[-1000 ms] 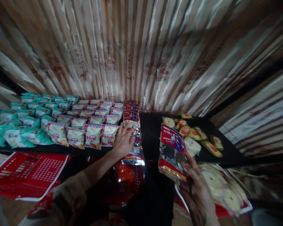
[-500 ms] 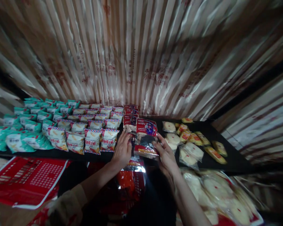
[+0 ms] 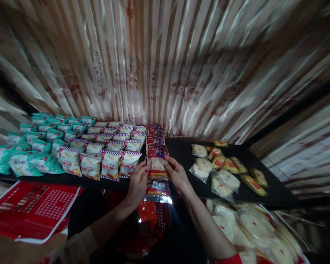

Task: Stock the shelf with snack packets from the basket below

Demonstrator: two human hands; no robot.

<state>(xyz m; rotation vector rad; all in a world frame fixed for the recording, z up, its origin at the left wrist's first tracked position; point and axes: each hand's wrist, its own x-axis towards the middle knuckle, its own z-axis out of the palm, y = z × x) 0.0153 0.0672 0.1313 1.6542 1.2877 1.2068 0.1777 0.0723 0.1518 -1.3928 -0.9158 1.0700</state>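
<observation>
In the middle of the frame, a bare strip of black shelf (image 3: pixel 180 147) ran between the column of dark red packets (image 3: pixel 156 150) and the wrapped white discs (image 3: pixel 202 168), leaving room for a hand to pass beside the right hand (image 3: pixel 178 174). Just left of the left hand (image 3: pixel 138 183), a front row of 4 white snack bags (image 3: pixel 110 165) stood in the way, with teal bags (image 3: pixel 40 161) crowding the far left. The striped sheeting (image 3: pixel 154 66) across the upper half closed off the back.
</observation>
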